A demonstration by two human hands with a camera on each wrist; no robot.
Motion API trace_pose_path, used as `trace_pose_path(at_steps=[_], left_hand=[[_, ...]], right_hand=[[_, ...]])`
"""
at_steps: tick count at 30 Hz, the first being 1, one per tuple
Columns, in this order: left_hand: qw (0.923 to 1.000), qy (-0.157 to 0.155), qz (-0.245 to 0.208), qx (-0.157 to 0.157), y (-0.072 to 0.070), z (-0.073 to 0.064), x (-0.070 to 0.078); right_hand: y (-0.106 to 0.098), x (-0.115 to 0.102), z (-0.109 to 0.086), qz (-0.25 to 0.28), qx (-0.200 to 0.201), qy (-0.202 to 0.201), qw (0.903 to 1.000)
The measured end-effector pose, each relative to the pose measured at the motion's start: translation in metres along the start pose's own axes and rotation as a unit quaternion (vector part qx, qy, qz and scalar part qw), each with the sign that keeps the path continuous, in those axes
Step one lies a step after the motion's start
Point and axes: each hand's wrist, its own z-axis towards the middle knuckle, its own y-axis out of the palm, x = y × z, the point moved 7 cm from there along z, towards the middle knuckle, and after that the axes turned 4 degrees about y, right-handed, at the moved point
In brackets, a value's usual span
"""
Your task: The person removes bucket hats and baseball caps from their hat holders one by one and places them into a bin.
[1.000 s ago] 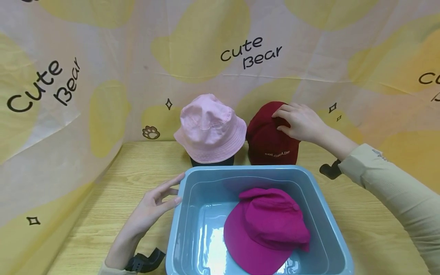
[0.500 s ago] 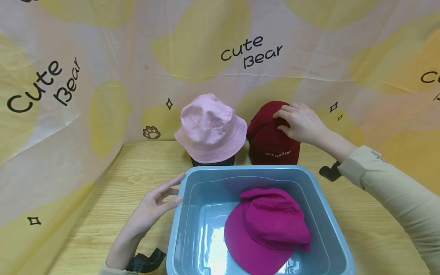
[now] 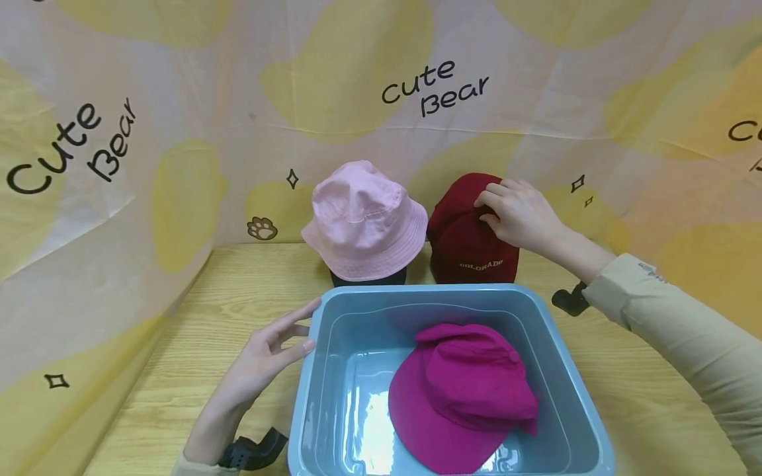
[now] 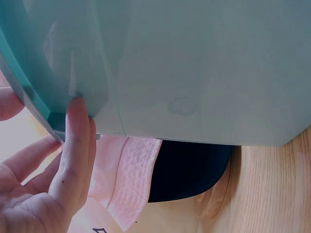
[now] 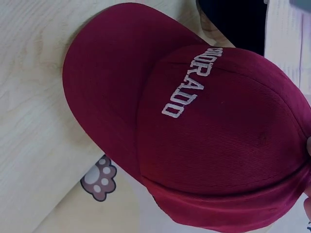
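Observation:
At the back right of the head view, my right hand [image 3: 524, 215] pinches the crown of a dark red baseball cap [image 3: 470, 241] lettered COLORADO. Its brim points down toward the table in the right wrist view, where the cap [image 5: 209, 141] fills much of the frame and only bits of fingers show. My left hand [image 3: 258, 367] touches the left rim of a light blue plastic bin [image 3: 305, 410], fingers extended. The left wrist view has one finger [image 4: 75, 150] lying along the bin's outer wall [image 4: 204, 73]. A magenta cap [image 3: 470, 396] lies inside the bin.
Left of the red cap, a pink bucket hat [image 3: 360, 225] sits over something black [image 3: 372, 277]; the left wrist view shows a rounded dark edge beneath it. A printed cloth [image 3: 333, 79] hangs behind the wooden table [image 3: 202, 330] and along its left side.

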Motion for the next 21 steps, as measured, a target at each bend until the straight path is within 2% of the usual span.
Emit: trace_pose_path(at_steps=[7, 14, 21], left_hand=[[1.0000, -0.002, -0.003, -0.005, 0.001, 0.000, 0.000], [1.0000, 0.001, 0.000, -0.005, 0.001, -0.001, 0.001], [1.0000, 0.000, 0.003, -0.001, 0.000, -0.002, 0.003]], right_hand=[[-0.006, 0.003, 0.001, 0.020, 0.005, 0.001, 0.9998], [-0.015, 0.009, 0.001, 0.034, -0.005, 0.049, 0.9982], [-0.021, 0.013, 0.003, 0.033, -0.014, 0.069, 0.9970]])
